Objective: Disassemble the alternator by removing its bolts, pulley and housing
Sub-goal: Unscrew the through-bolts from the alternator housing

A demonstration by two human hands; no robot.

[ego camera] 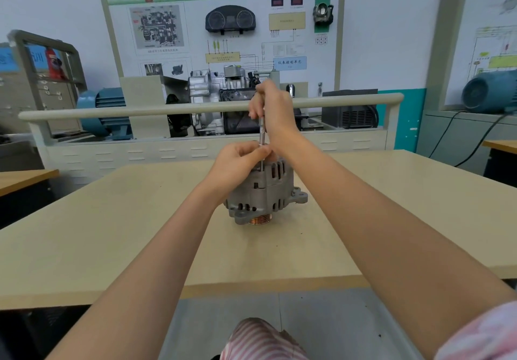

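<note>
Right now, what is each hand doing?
Left hand: pinches the driver's shaft atop the alternator.
Right hand: grips the driver's handle.

The one camera sits on my head, looking forward and slightly down across the surface [112, 236], close over my outstretched forearms, facing the training board [223, 32] on the far wall.

Your alternator [265, 191] stands pulley [259, 219] down on the tan table [112, 233]. Your right hand [275, 110] grips the top of a thin metal driver [262, 135], held upright. Your left hand [240, 161] pinches its shaft at the housing top. Training board [223, 32] behind.
</note>
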